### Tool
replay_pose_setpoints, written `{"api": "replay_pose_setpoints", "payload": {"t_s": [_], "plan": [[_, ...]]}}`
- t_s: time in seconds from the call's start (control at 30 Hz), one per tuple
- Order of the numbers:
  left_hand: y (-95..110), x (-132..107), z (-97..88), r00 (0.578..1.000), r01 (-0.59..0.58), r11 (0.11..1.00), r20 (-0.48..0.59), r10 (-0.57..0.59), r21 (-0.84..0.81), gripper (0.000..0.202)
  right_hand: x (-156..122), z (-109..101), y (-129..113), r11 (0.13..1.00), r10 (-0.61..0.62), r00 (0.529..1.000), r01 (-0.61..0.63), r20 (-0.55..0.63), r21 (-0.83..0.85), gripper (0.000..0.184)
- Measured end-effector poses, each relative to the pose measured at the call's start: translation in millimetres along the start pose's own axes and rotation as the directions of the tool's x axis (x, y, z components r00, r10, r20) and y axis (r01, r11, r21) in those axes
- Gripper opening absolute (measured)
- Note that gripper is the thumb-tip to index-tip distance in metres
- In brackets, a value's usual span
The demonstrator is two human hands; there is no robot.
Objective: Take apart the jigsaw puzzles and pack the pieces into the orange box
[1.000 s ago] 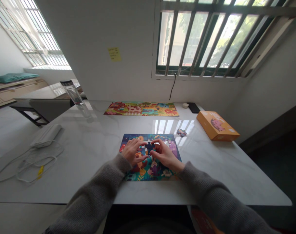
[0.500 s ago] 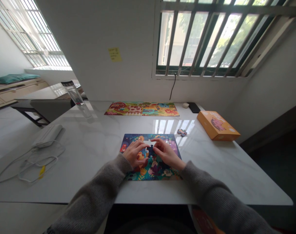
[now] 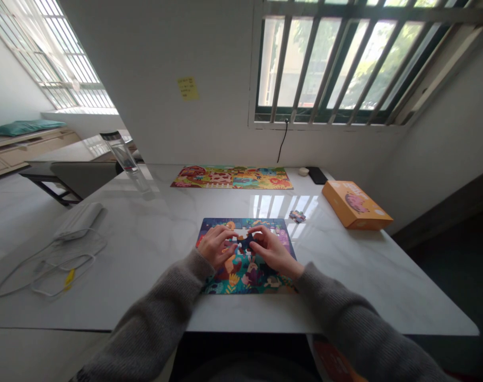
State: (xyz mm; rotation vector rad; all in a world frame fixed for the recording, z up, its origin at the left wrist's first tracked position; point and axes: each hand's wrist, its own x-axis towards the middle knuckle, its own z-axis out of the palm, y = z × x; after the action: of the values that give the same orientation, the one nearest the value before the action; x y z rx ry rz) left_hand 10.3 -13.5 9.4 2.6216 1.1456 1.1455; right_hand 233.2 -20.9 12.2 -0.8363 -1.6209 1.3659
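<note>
Left thumb (image 3: 229, 253) has shifted away from the near side and up towards its own index finger since half a second ago, and the dark puzzle piece (image 3: 245, 243) between the hands now looks turned, lying more sideways!

From the head view, both forearms come in from the near edge in grey sleeves, angling inward over the white table (image 3: 146, 302). Left hand (image 3: 216, 246) sits over the left half of the colourful puzzle (image 3: 233, 279), back of the hand up, fingers bent and reaching right, thumb and index only a narrow gap apart. Right hand (image 3: 273, 253) mirrors it, wrist low, knuckles arched, index curled over on the far side, thumb tip at the piece's right edge. Is either hand really gripping it? Can't tell from here; the fingertips are too small.

That puzzle lies flat at the near middle of the table, with a pale gap showing at the hands' far side. Loose pieces (image 3: 297, 216) rest just beyond its far right corner, the orange box (image 3: 356, 206) farther right, and a long farm-scene picture (image 3: 231, 178) stretches along the far side.
</note>
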Motion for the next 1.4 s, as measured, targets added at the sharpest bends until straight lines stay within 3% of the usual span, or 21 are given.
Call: {"api": "replay_pose_setpoints", "payload": {"t_s": [0.13, 0.3, 0.4, 0.53, 0.67, 0.93, 1.1, 1.27, 1.4], "plan": [[1.1, -0.4, -1.2, 0.996, -0.027, 0.999, 0.088, 0.025, 0.022, 0.045, -1.1, 0.4, -5.9, 0.999, 0.036, 0.999, -0.037, -0.039, -0.004, 0.024], [-0.1, -0.8, 1.1, 0.997, -0.008, 0.999, 0.077, 0.005, 0.04, 0.042, -0.5, -0.8, -6.0, 0.999, 0.022, 0.999, -0.023, -0.034, -0.029, 0.023], [-1.4, -1.3, 2.0, 0.997, 0.012, 0.999, 0.075, -0.015, 0.047, 0.042, 0.3, -4.1, -5.4, 0.984, -0.086, 0.992, 0.07, -0.092, -0.164, 0.019], [-3.0, -1.4, 2.0, 0.997, 0.022, 0.998, 0.07, -0.026, 0.056, 0.042, -0.9, -10.4, -9.5, 0.862, -0.288, 0.957, 0.252, -0.017, -0.441, 0.027], [-3.5, -1.0, 1.2, 0.997, 0.045, 0.998, 0.063, -0.048, 0.049, 0.042, -3.1, -13.2, -10.3, 0.726, -0.392, 0.911, 0.394, 0.132, -0.564, 0.042], [-6.4, -1.3, -1.0, 0.99, 0.057, 0.998, 0.126, -0.06, 0.025, 0.038, 0.5, -17.1, 0.4, 0.64, -0.381, 0.896, 0.432, 0.225, -0.636, 0.037], [-26.3, -6.2, -0.2, 0.981, 0.169, 0.982, 0.084, -0.176, 0.09, 0.03, 2.2, -19.1, 5.6, 0.657, -0.372, 0.906, 0.411, 0.204, -0.631, 0.036], [-47.5, -14.2, 5.5, 0.976, 0.14, 0.976, 0.145, -0.164, 0.165, 0.027, 6.1, -22.0, 6.3, 0.647, -0.354, 0.904, 0.423, 0.241, -0.635, 0.031], [-48.6, -14.0, 6.2, 0.975, 0.135, 0.975, 0.15, -0.162, 0.175, 0.028, 16.6, -25.7, 3.2, 0.617, -0.324, 0.898, 0.439, 0.296, -0.653, 0.029]]}}
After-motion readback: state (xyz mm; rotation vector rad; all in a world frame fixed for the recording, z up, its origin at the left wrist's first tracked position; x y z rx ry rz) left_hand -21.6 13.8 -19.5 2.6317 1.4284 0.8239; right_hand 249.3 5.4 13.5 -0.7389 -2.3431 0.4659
